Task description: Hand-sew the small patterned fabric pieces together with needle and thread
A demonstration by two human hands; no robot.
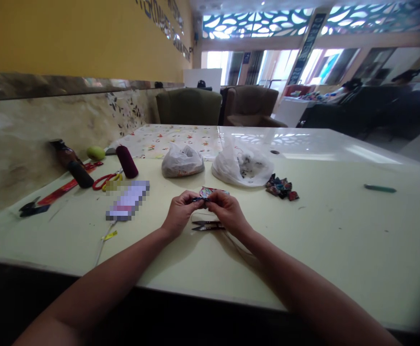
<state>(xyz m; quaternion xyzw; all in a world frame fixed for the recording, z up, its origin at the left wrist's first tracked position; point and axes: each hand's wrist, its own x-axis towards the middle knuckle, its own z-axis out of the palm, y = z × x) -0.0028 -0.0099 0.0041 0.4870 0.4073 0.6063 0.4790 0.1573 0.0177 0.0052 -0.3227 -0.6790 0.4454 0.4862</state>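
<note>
My left hand [179, 215] and my right hand [228, 211] meet above the table's middle, both closed in a pinch. Between the fingertips is a small dark piece [200, 200], apparently cloth, partly hidden by the fingers. Just beyond lies a colourful patterned piece [206, 191], mostly covered by my right hand. Thread snips [203, 226] rest on the table below the hands, blades pointing left, their handle end hidden by my right hand. A thin thread or cord [240, 249] runs beneath my right forearm.
Two white plastic bags [182, 162] [228, 168] stand beyond the hands, with a dark patterned cloth bundle [282, 187] beside them. Leftward lie a phone-like blurred object [128, 201] with a cable, red-handled scissors [104, 181], a maroon thread spool [127, 162] and a green fruit [95, 153]. A green pen-like object [379, 189] lies right.
</note>
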